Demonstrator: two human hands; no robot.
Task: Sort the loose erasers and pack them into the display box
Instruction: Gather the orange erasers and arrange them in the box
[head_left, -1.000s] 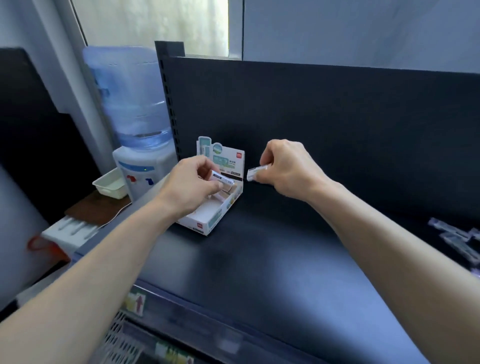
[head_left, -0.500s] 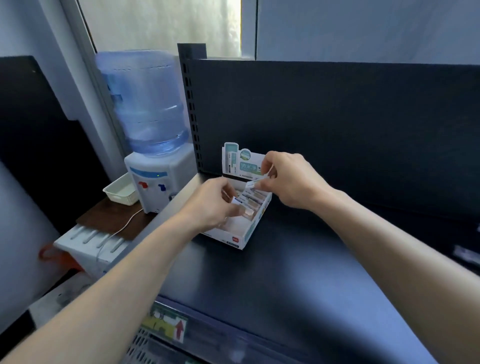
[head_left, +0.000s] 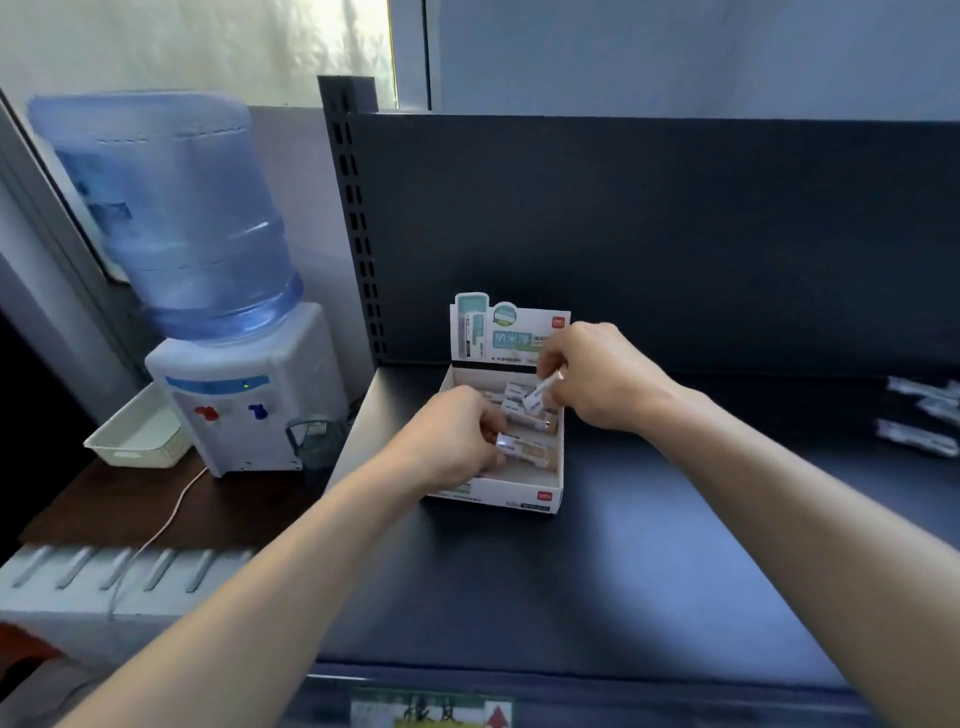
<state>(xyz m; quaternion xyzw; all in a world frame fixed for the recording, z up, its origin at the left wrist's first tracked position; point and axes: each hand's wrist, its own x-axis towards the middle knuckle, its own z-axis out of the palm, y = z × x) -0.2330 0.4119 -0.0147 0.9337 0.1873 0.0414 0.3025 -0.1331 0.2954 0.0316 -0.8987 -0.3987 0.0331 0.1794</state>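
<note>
A white cardboard display box (head_left: 524, 493) with a printed back card stands on the dark shelf (head_left: 571, 582) near its left end. Several wrapped erasers lie inside it. My left hand (head_left: 452, 441) reaches into the box's front left part and pinches a wrapped eraser (head_left: 511, 446) low in the box. Over the box's right rear part, my right hand (head_left: 597, 379) pinches another white wrapped eraser (head_left: 540, 397), tilted, just above those that lie packed. Loose wrapped erasers (head_left: 919, 415) lie on the shelf at the far right.
The shelf's dark back panel (head_left: 675, 234) rises behind the box, with a slotted upright (head_left: 358, 234) at its left. Left of the shelf stand a water dispenser (head_left: 234, 395) with a blue bottle, a white basket (head_left: 137, 436) and a brown side table.
Both hands have moved down into the box with their erasers; the right one came in from beside the box. The camera has tilted and moved closer.
</note>
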